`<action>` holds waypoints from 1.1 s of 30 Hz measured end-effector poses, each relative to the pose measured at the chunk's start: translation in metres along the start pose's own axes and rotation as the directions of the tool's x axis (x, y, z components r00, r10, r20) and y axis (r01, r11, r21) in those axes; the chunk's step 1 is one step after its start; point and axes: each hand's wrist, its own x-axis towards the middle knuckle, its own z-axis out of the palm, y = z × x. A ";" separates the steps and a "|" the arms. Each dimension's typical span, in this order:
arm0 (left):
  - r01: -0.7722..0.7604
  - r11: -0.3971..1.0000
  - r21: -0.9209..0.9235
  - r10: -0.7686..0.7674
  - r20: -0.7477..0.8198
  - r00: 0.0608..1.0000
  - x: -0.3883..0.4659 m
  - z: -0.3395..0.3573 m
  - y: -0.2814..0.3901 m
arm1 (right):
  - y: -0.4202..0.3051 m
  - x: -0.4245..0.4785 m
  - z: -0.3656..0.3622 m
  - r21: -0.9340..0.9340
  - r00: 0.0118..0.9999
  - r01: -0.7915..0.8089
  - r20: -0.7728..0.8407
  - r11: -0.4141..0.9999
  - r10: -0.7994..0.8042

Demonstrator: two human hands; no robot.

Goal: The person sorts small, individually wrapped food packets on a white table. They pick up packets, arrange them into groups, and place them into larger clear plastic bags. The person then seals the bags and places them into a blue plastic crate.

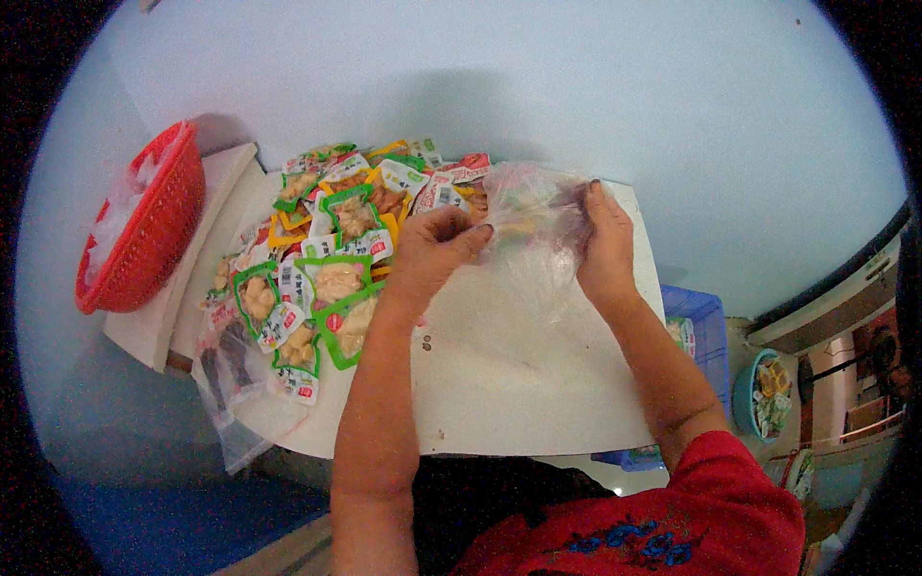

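A clear plastic bag [536,248] is stretched between my two hands above the white table [526,389]. At its left edge, my left hand [436,252] pinches the film between thumb and fingers. My right hand [607,241] grips the opposite side, its fingers partly hidden behind the crumpled film. Blurred colours show through the bag's upper part; whether they lie inside or behind it I cannot tell. To the left of my left hand spreads a pile of sealed food packets [338,281], some edged in green, others yellow or red and white.
A red plastic basket [155,237] holding clear film tilts on a white surface at the left. Another clear bag [234,381] hangs over the table's left front edge. Beyond the right edge stand a blue crate [702,324] and a round teal basin [745,392] with packets. A pale wall [648,93] backs the table.
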 end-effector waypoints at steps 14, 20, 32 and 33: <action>0.154 0.950 -0.272 -0.156 0.015 0.988 0.000 0.000 -0.005 | 0.000 -0.004 -0.002 0.103 0.970 -0.082 0.235 0.991 0.056; -0.084 0.977 -0.196 0.031 -0.260 0.965 0.005 -0.015 -0.003 | 0.012 0.004 -0.009 -0.018 0.994 -0.058 0.091 0.998 0.060; -0.228 0.951 -0.211 0.042 -0.641 0.767 0.014 -0.029 -0.006 | 0.015 -0.011 0.004 -0.177 0.843 -0.241 0.450 0.954 0.296; -0.255 0.935 -0.248 0.026 -0.667 0.745 0.014 -0.033 -0.006 | 0.016 -0.010 0.004 -0.200 0.857 -0.246 0.413 0.949 0.309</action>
